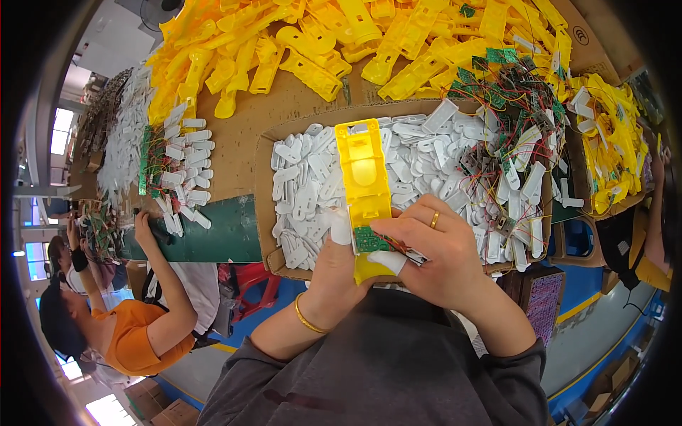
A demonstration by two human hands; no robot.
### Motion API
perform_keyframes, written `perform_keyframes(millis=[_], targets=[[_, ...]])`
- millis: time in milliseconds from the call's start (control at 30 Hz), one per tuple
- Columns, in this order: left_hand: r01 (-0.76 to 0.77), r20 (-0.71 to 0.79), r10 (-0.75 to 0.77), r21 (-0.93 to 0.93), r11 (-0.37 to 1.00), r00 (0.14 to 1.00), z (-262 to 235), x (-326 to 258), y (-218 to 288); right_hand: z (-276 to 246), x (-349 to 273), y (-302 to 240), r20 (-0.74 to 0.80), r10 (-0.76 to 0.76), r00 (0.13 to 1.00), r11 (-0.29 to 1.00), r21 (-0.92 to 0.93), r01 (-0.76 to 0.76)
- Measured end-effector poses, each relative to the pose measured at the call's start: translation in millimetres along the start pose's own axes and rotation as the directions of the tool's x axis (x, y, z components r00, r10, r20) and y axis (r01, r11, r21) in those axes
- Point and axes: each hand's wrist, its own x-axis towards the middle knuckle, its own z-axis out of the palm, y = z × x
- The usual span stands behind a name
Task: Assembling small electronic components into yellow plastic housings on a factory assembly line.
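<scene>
A long yellow plastic housing stands out in front of me over the box, its open inner side facing up. My left hand grips its lower end from the left, the thumb wrapped in white tape. Near that end lies a small green circuit board inside the housing. My right hand, with a ring and a white-wrapped thumb, has its fingers closed at the board's right edge. Thin wires and a small metal-looking part show beneath those fingers. Some of the fingertips are hidden under the housing.
Below the housing is a cardboard box full of white plastic pieces. Wired circuit boards pile up at its right. Yellow housings heap along the far side; another box holds more. A co-worker sits at the left.
</scene>
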Motion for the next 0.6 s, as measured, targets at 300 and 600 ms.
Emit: perform_keyframes(millis=[300, 600], targets=[[-0.029, 0.014, 0.028, 0.044, 0.999, 1.0, 2, -2, 1, -1, -1, -4, 0.057, -0.009, 0.998, 0.997, -0.079, 0.013], [-0.218, -0.01, 0.237, 0.358, 0.908, 0.971, 8, 0, 2, 6, -7, 15, 0.081, -0.027, 0.996, 1.0, -0.004, 0.028]])
